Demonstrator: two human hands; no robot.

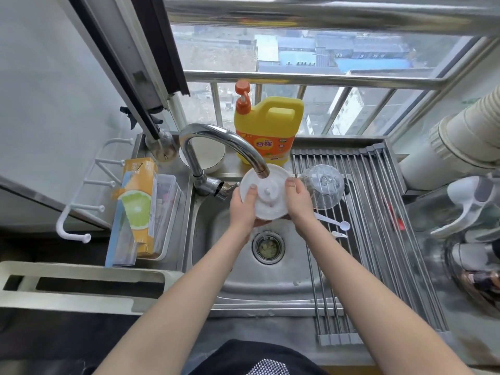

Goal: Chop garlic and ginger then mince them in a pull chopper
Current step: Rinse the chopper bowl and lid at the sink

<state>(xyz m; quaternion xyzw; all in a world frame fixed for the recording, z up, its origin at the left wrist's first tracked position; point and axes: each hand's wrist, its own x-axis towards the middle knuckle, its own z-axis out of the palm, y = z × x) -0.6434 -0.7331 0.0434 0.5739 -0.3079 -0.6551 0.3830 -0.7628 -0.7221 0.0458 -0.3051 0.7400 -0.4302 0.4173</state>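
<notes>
Both forearms reaching over sink (270, 282). Left hand (243, 209) & right hand (299, 203) gripping white chopper lid (263, 193) by opp. edges, thumbs on top, underside facing up, just under faucet (216, 142) spout. Clear chopper bowl (323, 185) upside down on drying rack (378, 212), just beside right hand.

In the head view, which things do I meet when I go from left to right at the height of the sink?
White hook rack → orange carton → left hand → white chopper lid → right hand → clear bowl → white spoon → drying rack.

Steel sink (270, 288) beneath railed window (311, 79)
</notes>
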